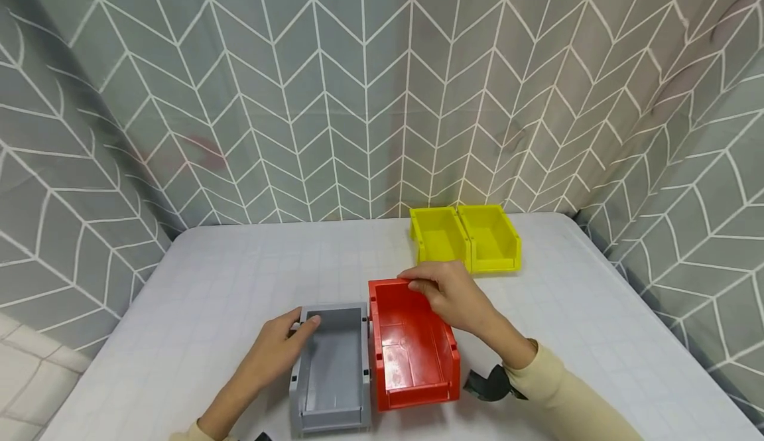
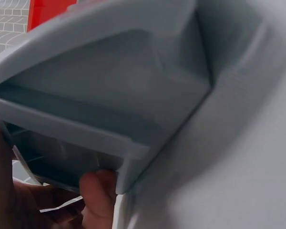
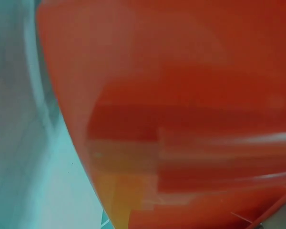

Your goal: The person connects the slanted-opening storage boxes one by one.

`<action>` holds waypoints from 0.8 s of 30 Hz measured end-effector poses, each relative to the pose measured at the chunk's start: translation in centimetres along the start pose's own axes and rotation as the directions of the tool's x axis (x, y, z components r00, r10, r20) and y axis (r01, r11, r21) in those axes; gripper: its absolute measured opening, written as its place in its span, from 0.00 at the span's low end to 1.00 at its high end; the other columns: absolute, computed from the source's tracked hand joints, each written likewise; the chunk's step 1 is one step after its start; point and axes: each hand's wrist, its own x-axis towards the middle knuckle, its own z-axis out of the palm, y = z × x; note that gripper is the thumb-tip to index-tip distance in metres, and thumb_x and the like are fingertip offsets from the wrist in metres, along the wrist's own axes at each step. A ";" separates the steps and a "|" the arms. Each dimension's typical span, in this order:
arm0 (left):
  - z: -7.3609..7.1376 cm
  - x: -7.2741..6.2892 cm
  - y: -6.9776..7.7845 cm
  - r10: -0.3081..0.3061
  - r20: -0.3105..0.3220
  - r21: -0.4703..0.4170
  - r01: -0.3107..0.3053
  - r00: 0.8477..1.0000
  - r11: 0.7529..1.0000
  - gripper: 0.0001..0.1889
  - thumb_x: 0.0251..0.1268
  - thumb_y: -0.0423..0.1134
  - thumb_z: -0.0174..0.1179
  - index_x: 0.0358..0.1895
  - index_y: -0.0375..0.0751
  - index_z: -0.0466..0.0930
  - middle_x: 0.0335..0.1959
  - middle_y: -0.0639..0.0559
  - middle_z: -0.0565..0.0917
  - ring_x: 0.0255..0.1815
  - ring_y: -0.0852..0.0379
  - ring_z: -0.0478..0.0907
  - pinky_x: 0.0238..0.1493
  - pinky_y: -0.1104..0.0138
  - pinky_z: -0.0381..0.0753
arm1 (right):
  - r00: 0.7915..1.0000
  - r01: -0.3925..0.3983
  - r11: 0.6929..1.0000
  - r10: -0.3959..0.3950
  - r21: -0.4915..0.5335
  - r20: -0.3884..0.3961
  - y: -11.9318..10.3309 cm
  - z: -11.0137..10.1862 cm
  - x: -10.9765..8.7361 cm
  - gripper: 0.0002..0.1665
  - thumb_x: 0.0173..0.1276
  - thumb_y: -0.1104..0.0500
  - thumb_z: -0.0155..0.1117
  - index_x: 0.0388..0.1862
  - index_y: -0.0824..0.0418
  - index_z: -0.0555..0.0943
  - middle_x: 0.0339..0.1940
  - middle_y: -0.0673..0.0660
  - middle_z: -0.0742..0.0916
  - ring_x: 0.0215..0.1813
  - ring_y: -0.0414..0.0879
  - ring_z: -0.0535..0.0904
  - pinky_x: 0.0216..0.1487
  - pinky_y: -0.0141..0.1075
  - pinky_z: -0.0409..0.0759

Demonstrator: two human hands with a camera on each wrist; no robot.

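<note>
A grey storage bin (image 1: 334,368) and a red storage bin (image 1: 412,348) stand side by side near the front of the table. My left hand (image 1: 268,355) grips the grey bin's left wall, thumb over the rim. In the left wrist view, fingers (image 2: 95,198) curl at the end of the grey bin (image 2: 109,71). My right hand (image 1: 450,295) pinches the red bin's back right rim between thumb and fingers. The red bin sits slightly turned, its left wall close to the grey one. Red plastic (image 3: 190,86) fills most of the right wrist view, which hides that hand.
Two yellow bins (image 1: 438,235) stand joined side by side at the table's back edge, right of centre. A white cloth covers the table (image 1: 239,262). Patterned grey curtains (image 1: 358,96) rise behind it and on both sides. A black strap (image 1: 492,384) hangs by my right sleeve.
</note>
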 end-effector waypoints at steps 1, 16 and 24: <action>0.1 -0.1 -0.1 0.001 -0.005 0.000 -0.001 1.000 1.000 0.24 0.80 0.51 0.55 0.63 0.35 0.81 0.58 0.40 0.84 0.52 0.43 0.86 0.52 0.48 0.84 | 1.000 -0.001 1.000 0.001 0.000 0.003 0.0 0.1 0.0 0.13 0.69 0.74 0.67 0.49 0.66 0.90 0.42 0.57 0.91 0.40 0.46 0.85 0.44 0.37 0.86; 0.6 0.0 -0.2 0.037 -0.049 -0.035 -0.038 0.998 0.999 0.24 0.82 0.52 0.52 0.63 0.35 0.82 0.59 0.41 0.84 0.56 0.40 0.84 0.55 0.46 0.83 | 1.000 -0.008 1.000 0.009 -0.001 0.008 0.1 0.2 0.2 0.13 0.69 0.74 0.66 0.49 0.66 0.90 0.41 0.56 0.91 0.38 0.45 0.85 0.42 0.36 0.85; 0.7 -0.2 -0.2 0.028 -0.042 -0.018 -0.029 0.999 0.999 0.26 0.82 0.53 0.51 0.63 0.32 0.80 0.61 0.38 0.83 0.59 0.38 0.82 0.56 0.45 0.82 | 1.000 -0.022 1.000 0.022 -0.020 0.007 0.0 1.0 -0.2 0.14 0.68 0.75 0.67 0.48 0.66 0.90 0.40 0.58 0.91 0.38 0.45 0.85 0.43 0.35 0.86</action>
